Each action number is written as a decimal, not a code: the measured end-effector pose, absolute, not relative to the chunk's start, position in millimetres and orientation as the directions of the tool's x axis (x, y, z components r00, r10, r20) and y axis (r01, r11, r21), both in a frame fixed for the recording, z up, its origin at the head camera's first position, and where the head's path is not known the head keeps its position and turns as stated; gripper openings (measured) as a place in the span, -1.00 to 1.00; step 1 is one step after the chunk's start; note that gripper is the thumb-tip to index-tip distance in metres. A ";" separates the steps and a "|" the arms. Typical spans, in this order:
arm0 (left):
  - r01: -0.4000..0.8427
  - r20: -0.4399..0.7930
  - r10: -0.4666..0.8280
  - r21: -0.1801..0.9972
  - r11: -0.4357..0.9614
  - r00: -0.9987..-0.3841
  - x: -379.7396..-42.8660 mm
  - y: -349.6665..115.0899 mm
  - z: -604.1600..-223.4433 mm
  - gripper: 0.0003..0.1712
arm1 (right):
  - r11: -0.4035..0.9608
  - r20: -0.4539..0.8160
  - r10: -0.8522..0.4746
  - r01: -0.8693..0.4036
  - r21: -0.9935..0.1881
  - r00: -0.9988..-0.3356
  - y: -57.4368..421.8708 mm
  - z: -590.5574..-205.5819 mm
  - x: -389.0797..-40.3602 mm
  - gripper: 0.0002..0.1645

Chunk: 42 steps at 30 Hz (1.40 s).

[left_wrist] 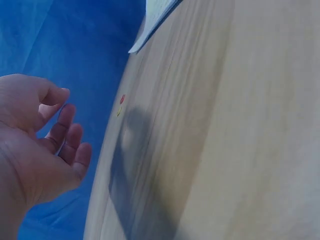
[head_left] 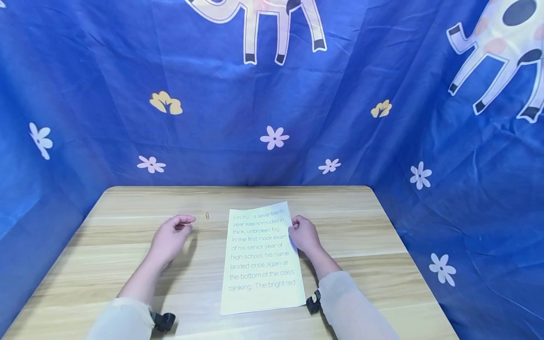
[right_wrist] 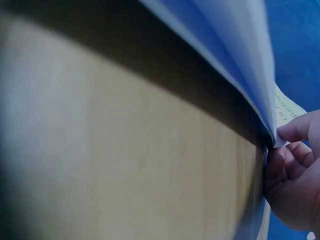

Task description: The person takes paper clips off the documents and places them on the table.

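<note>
Printed sheets of paper [head_left: 263, 302] lie on the table with their far right side lifted a little. My right hand [head_left: 304, 234] pinches the right edge between thumb and fingers, and the right wrist view shows the same hand [right_wrist: 295, 175] at the edge of the bent paper [right_wrist: 240, 55]. To the left of the paper, a small reddish paper clip [head_left: 207, 216] lies on the tabletop. Just left of the clip hovers my left hand [head_left: 172, 236], its fingers loosely bent and holding nothing. Red and yellowish colours show on the clip [left_wrist: 122, 99] in the left wrist view.
The wooden table [head_left: 357, 293] has rounded far corners. Blue cloth [head_left: 212, 127] printed with flowers and animals hangs behind it and along its sides. A small black device [head_left: 165, 322] sits at the left wrist, another black device [head_left: 313, 302] at the right.
</note>
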<state>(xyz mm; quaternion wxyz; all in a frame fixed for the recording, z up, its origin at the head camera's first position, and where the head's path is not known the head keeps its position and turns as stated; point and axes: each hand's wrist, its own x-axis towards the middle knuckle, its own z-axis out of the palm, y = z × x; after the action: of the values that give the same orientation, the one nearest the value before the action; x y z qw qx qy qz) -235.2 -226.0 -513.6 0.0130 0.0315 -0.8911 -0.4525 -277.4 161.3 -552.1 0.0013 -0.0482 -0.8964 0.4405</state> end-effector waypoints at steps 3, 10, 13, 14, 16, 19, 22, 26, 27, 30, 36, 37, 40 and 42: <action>-0.049 -0.017 -0.061 0.805 0.591 -0.998 -228.8 -222.2 -511.7 -0.58 | 0.641 -0.026 0.090 0.078 -0.764 -0.996 160.8 -554.0 -277.6 -0.84; -0.054 -0.035 -0.044 0.801 0.596 -0.998 -221.9 -219.9 -511.9 -0.57 | 0.689 0.002 0.088 0.060 -0.722 -0.996 159.3 -557.3 -280.0 -0.87; -0.054 -0.036 -0.042 0.793 0.607 -0.998 -221.8 -220.6 -513.0 -0.57 | 0.727 0.021 0.075 0.040 -0.685 -0.997 158.2 -557.0 -279.6 -0.80; -0.053 -0.035 -0.041 0.791 0.610 -0.999 -221.9 -220.8 -513.2 -0.57 | 0.738 0.025 0.074 0.038 -0.674 -0.997 157.8 -556.8 -279.2 -0.74; -0.048 -0.031 -0.039 0.787 0.615 -0.999 -222.6 -221.2 -513.7 -0.58 | 0.750 0.028 0.075 0.038 -0.661 -0.997 157.6 -556.6 -278.2 -0.61; -0.041 -0.024 -0.035 0.789 0.613 -0.999 -223.3 -221.0 -513.9 -0.58 | 0.749 0.026 0.086 0.048 -0.661 -0.996 158.0 -556.4 -277.4 -0.46; -0.038 -0.022 -0.035 0.790 0.612 -0.999 -223.6 -220.1 -514.1 -0.58 | 0.750 0.029 0.087 0.046 -0.660 -0.996 158.9 -556.6 -277.8 -0.44; -0.043 -0.027 -0.035 0.791 0.611 -0.999 -223.2 -218.4 -513.8 -0.57 | 0.744 0.023 0.080 0.044 -0.667 -0.997 160.1 -557.4 -279.7 -0.48; -0.041 -0.026 -0.033 0.790 0.612 -0.999 -223.1 -217.9 -513.5 -0.57 | 0.729 0.012 0.083 0.052 -0.683 -0.997 160.8 -557.4 -280.5 -0.49; -0.020 -0.009 -0.021 0.778 0.628 -1.000 -223.1 -216.4 -511.4 -0.56 | 0.662 -0.032 0.106 0.095 -0.744 -0.994 164.7 -556.3 -282.9 -0.55; 0.063 0.083 0.007 0.697 0.714 -0.997 -222.5 -210.5 -501.3 -0.58 | 0.502 -0.186 0.029 0.175 -0.847 -0.982 184.8 -539.3 -284.2 -0.65; 0.077 0.099 0.014 0.679 0.730 -0.995 -222.0 -208.9 -498.6 -0.59 | 0.510 -0.216 -0.015 0.179 -0.842 -0.976 188.8 -534.4 -283.5 -0.65; 0.125 0.146 0.043 0.621 0.774 -0.988 -220.6 -203.4 -490.3 -0.59 | 0.619 -0.272 -0.142 0.129 -0.775 -0.952 198.3 -518.9 -279.9 -0.60; 0.155 0.174 0.064 0.582 0.798 -0.983 -219.2 -199.6 -484.8 -0.57 | 0.716 -0.279 -0.193 0.060 -0.695 -0.941 201.0 -507.7 -274.9 -0.55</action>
<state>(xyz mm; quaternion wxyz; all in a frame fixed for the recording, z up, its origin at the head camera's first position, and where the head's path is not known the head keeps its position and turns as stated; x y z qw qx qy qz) -219.2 -199.6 -484.8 0.0729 -0.0581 -0.9453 -0.3125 -274.9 201.0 -507.7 -0.1683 0.0365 -0.9110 0.3748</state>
